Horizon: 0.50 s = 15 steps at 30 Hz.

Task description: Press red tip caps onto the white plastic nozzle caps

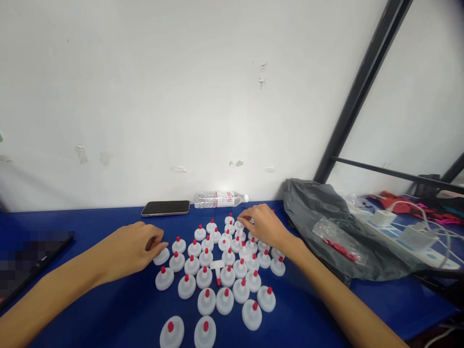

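Observation:
Many white round caps (206, 302) with red-tipped nozzles stand in a loose cluster on the blue table. My left hand (136, 247) is at the cluster's left edge with its fingers curled together. Its fingertips are at a white cap (161, 256), whose top they cover. Reaching to the back of the cluster, my right hand (264, 223) pinches thumb and finger together right over another white cap (238, 226). Anything small inside either grip is hidden. One white nozzle cap (217, 265) lies on its side mid-cluster, red tip toward me.
Along the wall lie a phone (166, 208) and a clear plastic bottle (221, 199). At right, a bag of small red pieces (340, 249) rests on a grey plastic bag (308, 208), beside a power strip (406, 239). A dark flat device (39, 263) is at left.

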Tool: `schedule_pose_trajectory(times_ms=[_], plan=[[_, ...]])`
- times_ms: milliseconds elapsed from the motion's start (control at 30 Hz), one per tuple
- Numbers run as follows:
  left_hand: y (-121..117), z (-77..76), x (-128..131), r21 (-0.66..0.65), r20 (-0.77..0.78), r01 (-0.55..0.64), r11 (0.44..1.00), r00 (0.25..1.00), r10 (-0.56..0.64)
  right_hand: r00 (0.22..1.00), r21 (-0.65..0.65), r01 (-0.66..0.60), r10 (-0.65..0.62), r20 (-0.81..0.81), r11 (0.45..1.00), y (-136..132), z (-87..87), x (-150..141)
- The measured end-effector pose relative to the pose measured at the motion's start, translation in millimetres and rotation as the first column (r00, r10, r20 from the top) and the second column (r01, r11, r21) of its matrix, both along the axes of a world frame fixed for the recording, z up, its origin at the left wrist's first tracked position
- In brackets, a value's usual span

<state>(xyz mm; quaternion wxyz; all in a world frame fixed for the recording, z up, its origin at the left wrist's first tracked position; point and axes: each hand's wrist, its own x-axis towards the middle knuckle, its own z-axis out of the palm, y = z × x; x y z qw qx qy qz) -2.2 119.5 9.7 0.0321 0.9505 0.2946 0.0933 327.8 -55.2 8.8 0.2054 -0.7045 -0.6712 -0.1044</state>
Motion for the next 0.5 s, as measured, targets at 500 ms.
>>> schedule_pose_trajectory(times_ms=[500], plan=[[-45, -1.9, 27, 0.153, 0.520, 0.173, 0.973, 0.823, -0.228, 0.931, 0.247, -0.360, 0.363, 0.036, 0.900, -28, 13.6, -76]])
